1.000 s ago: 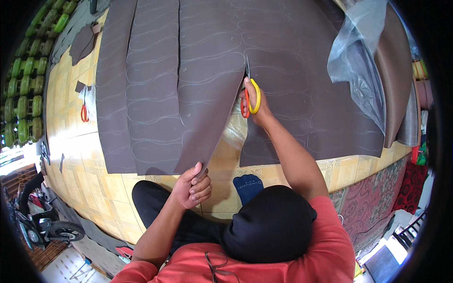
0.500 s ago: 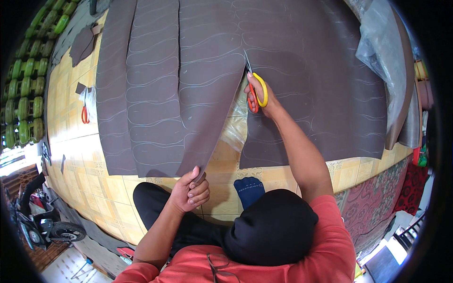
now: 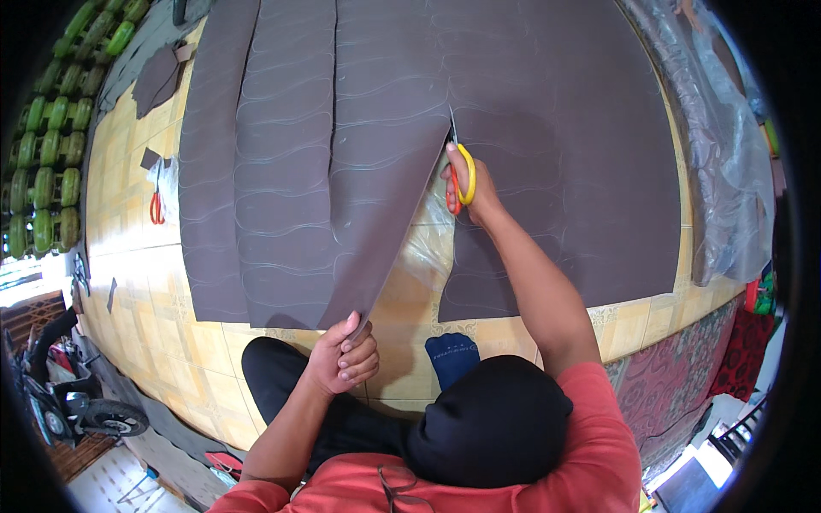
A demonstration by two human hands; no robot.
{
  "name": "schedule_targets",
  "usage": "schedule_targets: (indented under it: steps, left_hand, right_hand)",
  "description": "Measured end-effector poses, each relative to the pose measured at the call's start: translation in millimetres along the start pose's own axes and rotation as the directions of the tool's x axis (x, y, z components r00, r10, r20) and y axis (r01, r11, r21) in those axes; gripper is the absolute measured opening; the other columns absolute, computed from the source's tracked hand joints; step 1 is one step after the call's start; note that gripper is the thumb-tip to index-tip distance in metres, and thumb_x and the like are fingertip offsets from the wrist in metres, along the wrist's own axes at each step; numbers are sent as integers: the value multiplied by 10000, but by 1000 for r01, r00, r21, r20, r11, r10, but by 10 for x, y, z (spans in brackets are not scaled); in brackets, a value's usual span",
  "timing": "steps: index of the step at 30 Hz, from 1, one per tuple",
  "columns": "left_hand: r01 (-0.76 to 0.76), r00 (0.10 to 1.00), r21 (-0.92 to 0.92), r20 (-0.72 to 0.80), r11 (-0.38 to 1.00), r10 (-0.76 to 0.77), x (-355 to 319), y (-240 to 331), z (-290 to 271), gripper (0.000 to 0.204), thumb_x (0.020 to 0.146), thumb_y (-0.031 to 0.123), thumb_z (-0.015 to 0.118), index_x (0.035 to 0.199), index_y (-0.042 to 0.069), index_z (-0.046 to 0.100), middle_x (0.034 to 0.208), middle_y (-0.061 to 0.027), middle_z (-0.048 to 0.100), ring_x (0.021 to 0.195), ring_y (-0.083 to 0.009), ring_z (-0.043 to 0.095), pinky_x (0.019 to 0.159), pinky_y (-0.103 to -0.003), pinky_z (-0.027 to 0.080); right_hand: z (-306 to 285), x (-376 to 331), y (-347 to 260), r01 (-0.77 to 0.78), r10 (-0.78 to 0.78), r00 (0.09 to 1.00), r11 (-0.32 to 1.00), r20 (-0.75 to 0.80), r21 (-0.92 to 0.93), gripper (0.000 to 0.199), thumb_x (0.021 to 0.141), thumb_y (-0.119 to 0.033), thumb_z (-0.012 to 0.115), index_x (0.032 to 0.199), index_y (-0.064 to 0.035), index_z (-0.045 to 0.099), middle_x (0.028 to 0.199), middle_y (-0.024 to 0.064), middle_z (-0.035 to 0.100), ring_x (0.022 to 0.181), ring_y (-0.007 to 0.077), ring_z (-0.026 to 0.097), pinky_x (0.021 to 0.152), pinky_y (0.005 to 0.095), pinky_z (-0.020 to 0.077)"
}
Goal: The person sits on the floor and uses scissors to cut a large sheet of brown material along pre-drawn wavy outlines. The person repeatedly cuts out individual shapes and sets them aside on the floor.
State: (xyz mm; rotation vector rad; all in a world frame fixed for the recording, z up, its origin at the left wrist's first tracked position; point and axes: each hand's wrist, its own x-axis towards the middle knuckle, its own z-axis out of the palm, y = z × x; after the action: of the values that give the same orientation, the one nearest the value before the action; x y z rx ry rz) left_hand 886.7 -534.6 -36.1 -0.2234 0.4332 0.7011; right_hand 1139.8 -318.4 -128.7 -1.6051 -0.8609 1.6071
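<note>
Gripping scissors (image 3: pixel 470 171) in the right hand (image 3: pixel 482 190) partway across the brown sheet (image 3: pixel 380 162), aimed toward its far side, with long axis tipped slightly left. Clutching a near sheet corner in the left hand (image 3: pixel 344 355).

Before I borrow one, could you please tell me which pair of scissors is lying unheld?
The red-handled scissors lying left of the brown sheet; the other pair, with one yellow and one red handle loop, is in the right hand.
</note>
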Motion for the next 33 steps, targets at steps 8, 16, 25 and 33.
schedule_targets:
  steps: [8,16,25,33]
  left_hand:
    - [4,1000,-12,-2,1000,-4,-64,16,14,514,1077,403,359,638,141,405,458,24,363,342,-108,371,368,-255,326]
    - [31,999,-51,-16,998,-32,-100,31,19,507,1075,404,361,645,142,414,461,25,365,347,-108,375,372,-256,331]
    - [25,999,-50,-24,998,-26,-166,95,-12,506,1071,413,367,646,143,414,468,23,372,352,-111,380,374,-259,336]
    - [24,1000,-81,5,996,-24,-197,95,-65,491,1077,407,337,674,140,420,480,17,388,374,-121,417,392,-269,354]
  right_hand:
    - [116,294,-31,2,1,1000,997,-30,78,694,914,-685,509,833,4,527,568,52,452,413,179,466,417,327,430]
    - [125,462,-83,43,-37,999,985,-39,168,689,912,-683,514,814,0,522,566,55,455,399,169,451,389,319,397]
    - [1,470,-202,63,-63,998,993,-9,103,686,913,-666,534,850,17,544,572,37,439,410,158,452,405,311,404]
    - [-150,713,-271,32,-33,999,997,6,65,710,902,-670,537,828,36,552,558,58,463,394,171,472,385,322,408]
